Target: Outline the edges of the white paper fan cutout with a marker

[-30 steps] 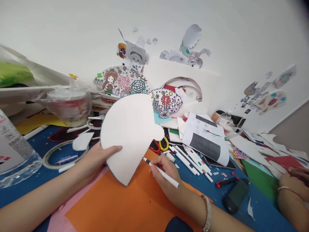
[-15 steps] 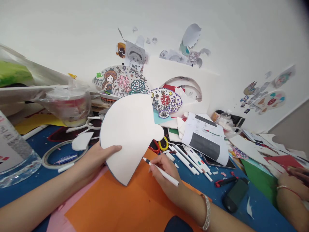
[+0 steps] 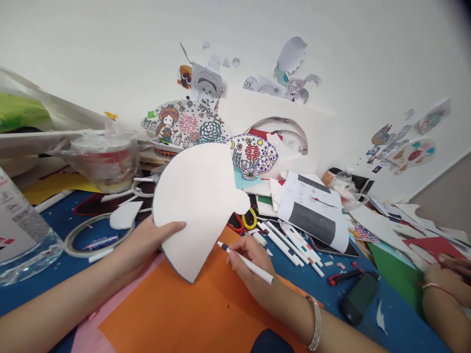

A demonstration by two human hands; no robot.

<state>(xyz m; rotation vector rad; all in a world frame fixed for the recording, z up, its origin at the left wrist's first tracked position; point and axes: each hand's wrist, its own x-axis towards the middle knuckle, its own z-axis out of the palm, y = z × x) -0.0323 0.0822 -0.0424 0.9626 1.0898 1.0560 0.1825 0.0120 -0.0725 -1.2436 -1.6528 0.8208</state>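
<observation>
A white fan-shaped board (image 3: pixel 195 201) with a dark edge stands tilted in my left hand (image 3: pixel 147 242); the thumb lies across its front and the other fingers are hidden behind it. My right hand (image 3: pixel 252 262) pinches a white marker (image 3: pixel 253 267), its dark-collared tip pointing up and left beside the board's lower right edge, apart from it. Below both hands lies an orange sheet (image 3: pixel 191 318) over a pink one (image 3: pixel 99 314). Behind the board lean a colourful decorated fan (image 3: pixel 253 154) and a larger drawn piece (image 3: pixel 187 122).
White markers (image 3: pixel 283 245) and yellow-and-red scissors (image 3: pixel 250 219) lie behind my right hand. A printed sheet (image 3: pixel 312 208), a dark case (image 3: pixel 358 296) and another person's hands (image 3: pixel 445 284) are to the right. Tape rolls (image 3: pixel 71 245) and a bagged cup (image 3: pixel 106 157) are at left.
</observation>
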